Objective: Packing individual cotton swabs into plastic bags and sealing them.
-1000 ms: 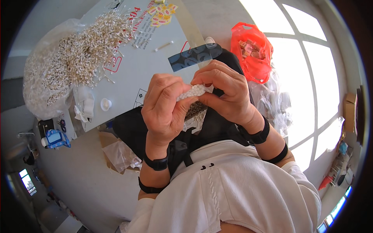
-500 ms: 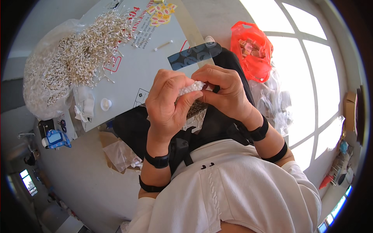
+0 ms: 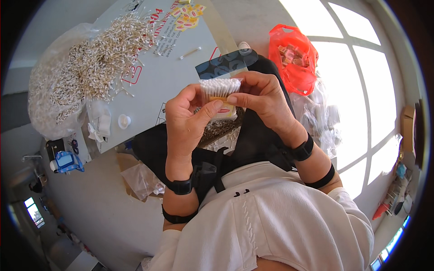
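Note:
Between my two hands is a small clear packet of cotton swabs (image 3: 219, 87), with white tips in a row along its top and a yellow card on its front. My left hand (image 3: 184, 118) pinches its left side, thumb across the lower front. From the right, my right hand (image 3: 264, 97) grips it with the thumb on the front and fingers behind. Beneath the hands, at my lap, a mass of brownish swab sticks (image 3: 217, 131) partly shows. A large heap of loose cotton swabs (image 3: 101, 58) lies on the table (image 3: 147, 101), spilling from a clear plastic bag (image 3: 38, 97).
Yellow cards (image 3: 187, 18) lie at the table's far edge, near a single swab (image 3: 190, 53). A white round cap (image 3: 124, 121) sits near the front left. On the floor stand a red plastic bag (image 3: 300, 79) at the right and a cardboard box (image 3: 128, 165) at the left.
The packet has tilted up, so its front with the yellow card now faces me instead of its white tips. Both hands have turned with it and still hold it.

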{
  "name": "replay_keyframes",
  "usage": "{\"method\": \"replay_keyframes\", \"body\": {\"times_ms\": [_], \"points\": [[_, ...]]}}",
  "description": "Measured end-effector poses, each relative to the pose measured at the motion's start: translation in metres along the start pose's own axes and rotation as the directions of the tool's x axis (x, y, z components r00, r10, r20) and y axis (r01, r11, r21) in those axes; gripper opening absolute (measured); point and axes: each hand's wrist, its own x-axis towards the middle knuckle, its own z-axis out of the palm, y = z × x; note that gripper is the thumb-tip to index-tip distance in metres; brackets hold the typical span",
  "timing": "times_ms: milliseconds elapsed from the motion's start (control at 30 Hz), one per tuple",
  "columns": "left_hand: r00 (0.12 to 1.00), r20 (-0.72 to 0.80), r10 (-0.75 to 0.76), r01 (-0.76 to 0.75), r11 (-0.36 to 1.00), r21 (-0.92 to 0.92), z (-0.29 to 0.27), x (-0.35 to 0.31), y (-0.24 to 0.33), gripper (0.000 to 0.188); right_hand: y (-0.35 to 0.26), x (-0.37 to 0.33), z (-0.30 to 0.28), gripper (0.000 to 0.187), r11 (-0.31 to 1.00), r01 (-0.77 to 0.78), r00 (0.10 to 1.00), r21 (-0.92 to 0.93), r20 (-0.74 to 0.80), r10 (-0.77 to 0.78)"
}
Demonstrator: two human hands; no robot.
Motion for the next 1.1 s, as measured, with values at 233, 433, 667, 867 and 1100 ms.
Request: {"method": "replay_keyframes", "body": {"times_ms": [233,433,667,867,1100], "points": [[0.998,0.020,-0.051,0.051,0.999,-0.017,0.008,-0.002,-0.004,0.018,-0.003,0.006,0.002,0.024,0.988,0.156,0.987,-0.020,-0.025,-0.156],[0.999,-0.023,-0.037,0.038,0.999,0.024,0.013,-0.004,-0.012,0.017,0.002,0.005,0.004,0.020,0.989,0.135,0.987,-0.066,-0.082,-0.141],[0.998,-0.060,-0.017,0.019,0.999,0.031,0.016,-0.003,-0.011,0.017,-0.006,0.006,0.008,0.018,0.944,0.239,0.963,-0.227,-0.070,-0.260],[0.999,-0.051,0.012,-0.010,0.999,0.042,0.018,-0.004,-0.011,0.014,-0.008,0.004,0.013,0.021,0.927,0.238,0.958,-0.291,-0.088,-0.274],[0.998,-0.060,-0.008,0.012,0.997,0.071,0.018,-0.004,-0.013,0.014,-0.005,0.009,0.017,0.020,0.883,0.333,0.911,-0.332,-0.127,-0.392]]}}
